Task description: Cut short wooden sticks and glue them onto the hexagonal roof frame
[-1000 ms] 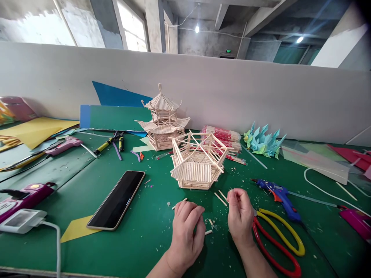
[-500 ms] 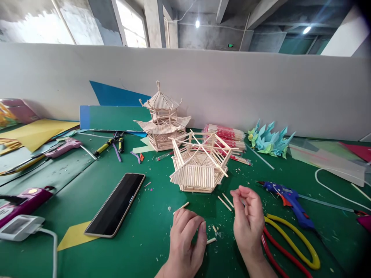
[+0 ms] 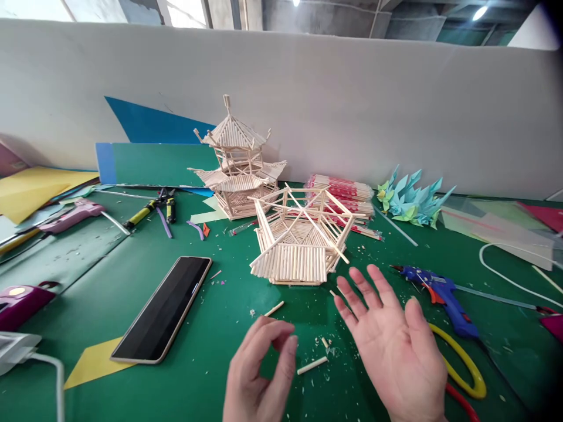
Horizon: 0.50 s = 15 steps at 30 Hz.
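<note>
My right hand (image 3: 393,337) is open, palm up, fingers spread, just in front of a half-built roof of thin wooden sticks (image 3: 299,240). My left hand (image 3: 261,375) hovers low at the front with its fingers curled loosely and thumb near the fingertips; nothing shows between them. Short cut sticks (image 3: 312,365) and wood crumbs lie on the green mat (image 3: 211,375) between the two hands. A finished two-tier stick pagoda (image 3: 235,167) stands behind the roof.
A black phone (image 3: 162,308) lies left of my hands. A blue glue gun (image 3: 440,293) and yellow-and-red shears (image 3: 461,366) lie on the right. Packed sticks (image 3: 343,196), folded paper cranes (image 3: 409,196), pliers (image 3: 152,208), pink glue guns (image 3: 74,214) and coloured paper surround the work.
My right hand has opened from a pinch into a spread palm and risen. My left hand lifted off the mat and curled. The view tilted down and to the right.
</note>
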### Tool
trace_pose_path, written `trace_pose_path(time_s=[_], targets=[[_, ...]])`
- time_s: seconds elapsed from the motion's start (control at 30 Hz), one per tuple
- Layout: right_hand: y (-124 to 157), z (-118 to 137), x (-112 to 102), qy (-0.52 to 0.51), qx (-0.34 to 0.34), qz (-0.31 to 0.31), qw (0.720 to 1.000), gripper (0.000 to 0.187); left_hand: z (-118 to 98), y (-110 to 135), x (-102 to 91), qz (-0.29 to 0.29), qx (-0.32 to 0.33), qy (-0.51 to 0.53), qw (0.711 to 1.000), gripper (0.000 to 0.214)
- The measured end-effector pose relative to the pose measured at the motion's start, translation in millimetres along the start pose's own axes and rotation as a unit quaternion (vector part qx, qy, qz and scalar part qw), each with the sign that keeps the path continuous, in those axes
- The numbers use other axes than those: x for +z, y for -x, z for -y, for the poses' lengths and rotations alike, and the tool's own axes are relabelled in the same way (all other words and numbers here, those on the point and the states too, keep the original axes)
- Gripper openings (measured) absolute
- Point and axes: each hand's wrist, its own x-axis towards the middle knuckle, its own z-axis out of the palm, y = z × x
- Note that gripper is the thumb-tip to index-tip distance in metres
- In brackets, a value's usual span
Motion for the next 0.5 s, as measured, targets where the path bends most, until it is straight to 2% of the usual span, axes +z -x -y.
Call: trace_pose_path(time_s=[0.03, 0.1, 0.17, 0.23, 0.33, 0.5], targets=[[3.1, 4.5, 2.8, -0.040, 0.042, 0.021, 0.998, 0.049, -4.5, -0.7, 6.5, 0.027, -0.016, 0.040, 0.999, 0.013], [9.5, 11.6, 6.8, -0.083, 0.090, 0.048, 0.991, 0.059, -12.4, -1.8, 22.1, 0.088, -0.103, 0.136, 0.981, 0.021], [15.5, 15.0, 8.5, -0.092, 0.098, 0.078, 0.988, 0.064, -17.8, -3.4, 38.1, 0.148, -0.211, 0.236, 0.937, 0.034], [20.3, 15.4, 8.6, -0.091, 0.098, 0.111, 0.985, 0.066, -20.5, -5.5, 51.1, 0.187, -0.283, 0.322, 0.884, 0.046], [25.1, 14.3, 9.2, -0.086, 0.108, 0.138, 0.981, 0.070, -21.4, -7.9, 61.4, 0.184, -0.324, 0.381, 0.846, 0.037], [28.2, 17.2, 13.9, -0.084, 0.120, 0.142, 0.979, 0.072, -22.9, -8.6, 61.0, 0.171, -0.360, 0.393, 0.828, 0.025]])
